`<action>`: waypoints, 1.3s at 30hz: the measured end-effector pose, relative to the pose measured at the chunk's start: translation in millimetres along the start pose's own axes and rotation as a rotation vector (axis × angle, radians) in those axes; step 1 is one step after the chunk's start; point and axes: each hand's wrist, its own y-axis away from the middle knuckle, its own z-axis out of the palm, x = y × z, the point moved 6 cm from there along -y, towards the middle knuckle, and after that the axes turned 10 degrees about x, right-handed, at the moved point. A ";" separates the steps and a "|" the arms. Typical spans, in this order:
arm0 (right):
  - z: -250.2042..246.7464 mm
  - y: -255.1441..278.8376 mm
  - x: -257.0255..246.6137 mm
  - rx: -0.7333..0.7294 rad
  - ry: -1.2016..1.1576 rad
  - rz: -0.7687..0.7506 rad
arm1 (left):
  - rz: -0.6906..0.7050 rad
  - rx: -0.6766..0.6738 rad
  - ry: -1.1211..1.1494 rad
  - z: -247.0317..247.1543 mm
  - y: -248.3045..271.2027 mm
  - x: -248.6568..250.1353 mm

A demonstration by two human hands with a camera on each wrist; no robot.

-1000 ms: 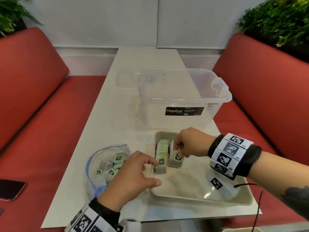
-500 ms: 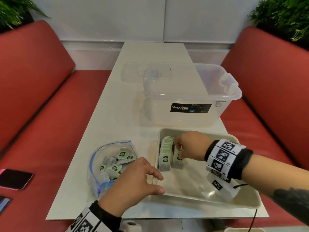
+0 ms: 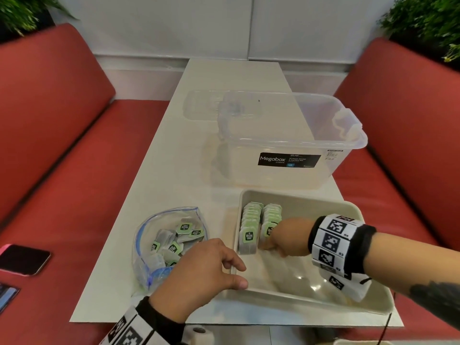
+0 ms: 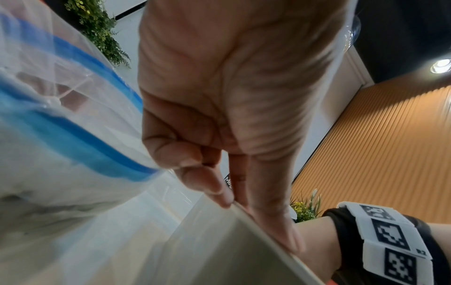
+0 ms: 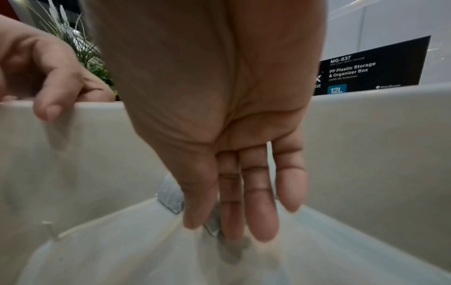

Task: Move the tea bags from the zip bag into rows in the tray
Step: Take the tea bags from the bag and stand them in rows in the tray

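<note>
Two phones (image 3: 23,258) lie on the red bench seat (image 3: 82,170) at far left. On the white table (image 3: 174,150), an open zip bag (image 3: 164,247) holds loose tea bags (image 3: 171,245). Just beside it, the left hand (image 3: 201,272) grips the near-left rim of the beige tray (image 3: 323,301), thumb and fingers curled over the edge. Inside the tray, two rows of upright tea bags (image 3: 258,225) stand against the left wall. The right hand (image 3: 286,236), fingers straight, touches the front bag of the second row. Behind sits a clear storage box (image 3: 286,145).
</note>
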 end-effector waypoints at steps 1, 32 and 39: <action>0.5 -1.8 2.7 0.005 0.017 0.011 | -0.001 0.001 0.002 0.0 0.1 -0.1; -22.5 22.7 -3.8 0.087 -0.132 0.105 | -0.103 0.272 -0.443 -46.5 -40.1 -59.7; -61.6 53.6 -3.3 0.263 -0.274 0.154 | -0.138 0.138 -0.653 -26.4 -48.7 -72.7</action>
